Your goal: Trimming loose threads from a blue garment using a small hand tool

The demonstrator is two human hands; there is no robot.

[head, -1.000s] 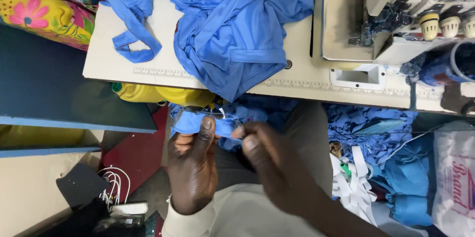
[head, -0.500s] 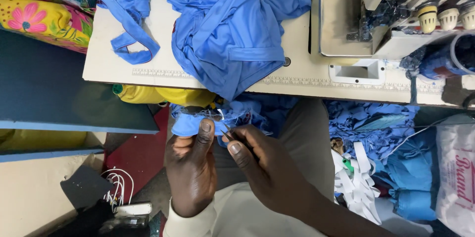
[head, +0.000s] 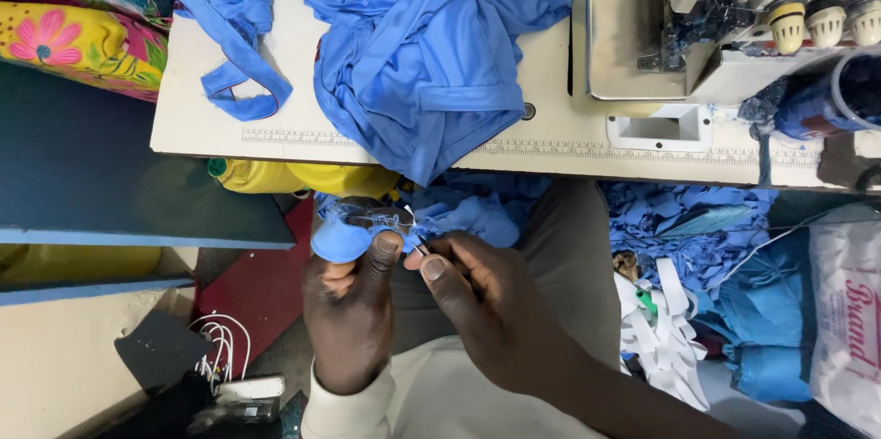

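Below the counter's near edge, the left hand [head: 353, 311] is closed on a bunched piece of blue fabric [head: 344, 235], thumb pressed on top, its frayed edge and loose threads showing. The right hand [head: 486, 311] pinches a small metal tool [head: 415, 242] against that fabric; the tool is mostly hidden by the fingers and hard to identify. More blue cloth lies across the lap, partly concealed by the hands. On the counter [head: 211, 127], a heap of blue garments [head: 413, 35] spills over the near edge, cut off at the top. A sewing machine [head: 734, 26] occupies the far right corner. Blue scraps [head: 697, 228] litter the floor at right.
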